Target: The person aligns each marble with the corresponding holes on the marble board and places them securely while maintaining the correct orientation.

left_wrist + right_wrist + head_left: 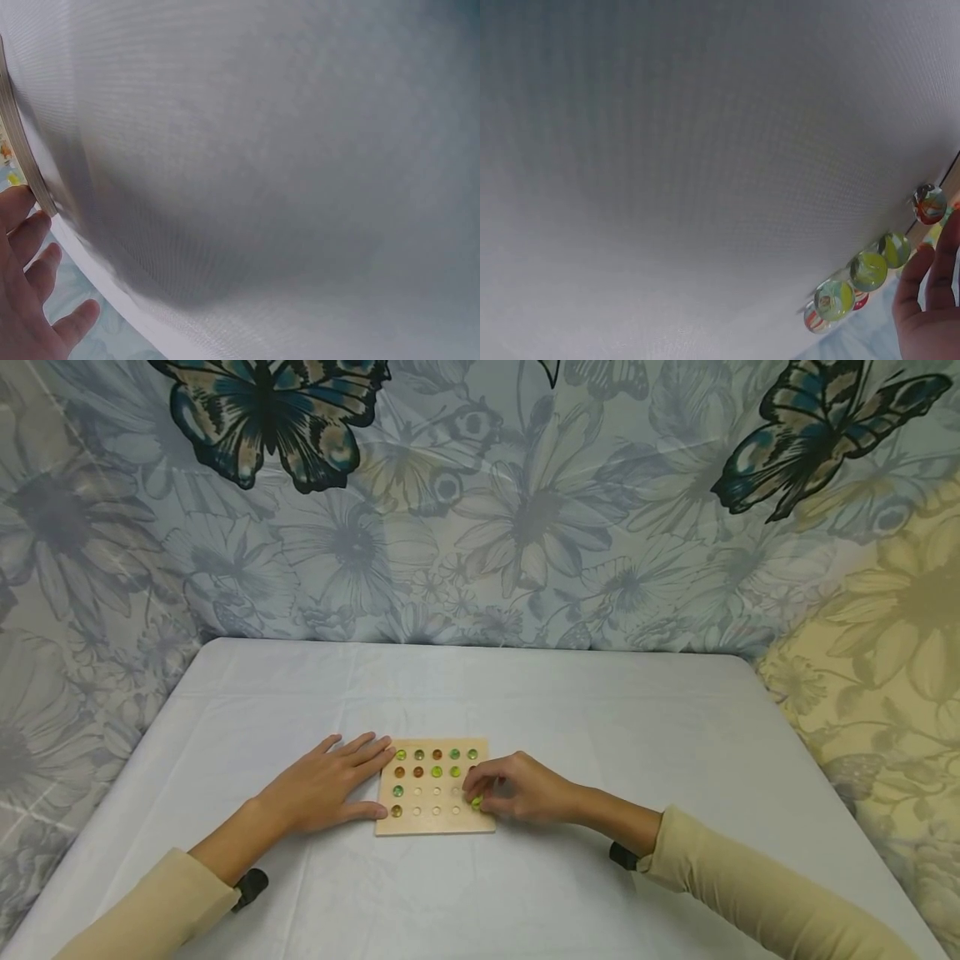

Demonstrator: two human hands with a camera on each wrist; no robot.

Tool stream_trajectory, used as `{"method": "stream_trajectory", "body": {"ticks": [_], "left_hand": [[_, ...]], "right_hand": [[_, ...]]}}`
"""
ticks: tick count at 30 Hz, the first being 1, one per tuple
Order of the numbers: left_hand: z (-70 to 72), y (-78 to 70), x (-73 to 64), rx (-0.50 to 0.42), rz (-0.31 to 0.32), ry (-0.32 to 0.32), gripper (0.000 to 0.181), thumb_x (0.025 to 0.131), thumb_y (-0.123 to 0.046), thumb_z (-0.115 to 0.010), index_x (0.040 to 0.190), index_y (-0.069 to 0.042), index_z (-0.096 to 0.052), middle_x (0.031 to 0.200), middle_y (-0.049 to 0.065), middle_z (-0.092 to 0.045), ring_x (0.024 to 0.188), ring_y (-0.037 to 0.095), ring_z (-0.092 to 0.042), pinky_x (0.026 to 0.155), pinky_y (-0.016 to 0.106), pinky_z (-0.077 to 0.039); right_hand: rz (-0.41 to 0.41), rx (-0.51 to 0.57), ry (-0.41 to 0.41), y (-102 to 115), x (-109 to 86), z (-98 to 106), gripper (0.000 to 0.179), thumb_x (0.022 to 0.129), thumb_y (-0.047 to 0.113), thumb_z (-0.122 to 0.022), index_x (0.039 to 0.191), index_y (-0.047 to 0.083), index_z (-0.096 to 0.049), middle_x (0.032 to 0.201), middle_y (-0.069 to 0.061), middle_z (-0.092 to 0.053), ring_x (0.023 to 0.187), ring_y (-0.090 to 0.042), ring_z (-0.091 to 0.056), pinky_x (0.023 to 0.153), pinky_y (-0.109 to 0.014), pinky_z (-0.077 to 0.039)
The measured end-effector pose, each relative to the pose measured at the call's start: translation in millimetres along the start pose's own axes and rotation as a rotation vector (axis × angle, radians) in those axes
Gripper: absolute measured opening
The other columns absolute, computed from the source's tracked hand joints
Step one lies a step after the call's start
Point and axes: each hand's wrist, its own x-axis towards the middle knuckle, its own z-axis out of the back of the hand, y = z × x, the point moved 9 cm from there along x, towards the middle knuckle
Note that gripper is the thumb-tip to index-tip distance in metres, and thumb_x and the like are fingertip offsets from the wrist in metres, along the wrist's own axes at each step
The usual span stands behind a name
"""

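Green marble (477, 803) in the pinching right hand (528, 790), at right end of board (435, 825), opposite spread left hand (324, 787)

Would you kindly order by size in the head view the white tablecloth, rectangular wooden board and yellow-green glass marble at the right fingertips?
Largest to smallest:
white tablecloth
rectangular wooden board
yellow-green glass marble
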Motion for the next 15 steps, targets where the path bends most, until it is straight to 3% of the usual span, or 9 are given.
{"method": "stream_trajectory", "body": {"ticks": [8,15], "left_hand": [[-0.4,-0.3,-0.5,-0.006,0.003,0.003,0.084,0.094,-0.069,-0.047,0.154,-0.011,-0.039,0.159,0.008,-0.036,0.145,0.032,-0.034,0.112,0.062,-0.029],[0.7,-1.3,-0.4,-0.007,0.001,-0.002,0.083,0.094,-0.068,-0.048,0.154,-0.011,-0.039,0.159,0.008,-0.036,0.145,0.032,-0.034,0.112,0.062,-0.029]], "right_hand": [[0.009,0.028,0.017,-1.4,-1.1,-6.1,0.025,0.088,-0.006,-0.071,0.109,0.006,-0.071,0.101,0.003,-0.073,0.088,-0.005,-0.065,0.083,-0.025,-0.055],[0.017,-0.022,-0.009,2.5,-3.7,2.9,0.025,0.088,-0.003,-0.071,0.111,0.007,-0.070,0.101,0.005,-0.074,0.089,-0.005,-0.065,0.083,-0.030,-0.055]]}}
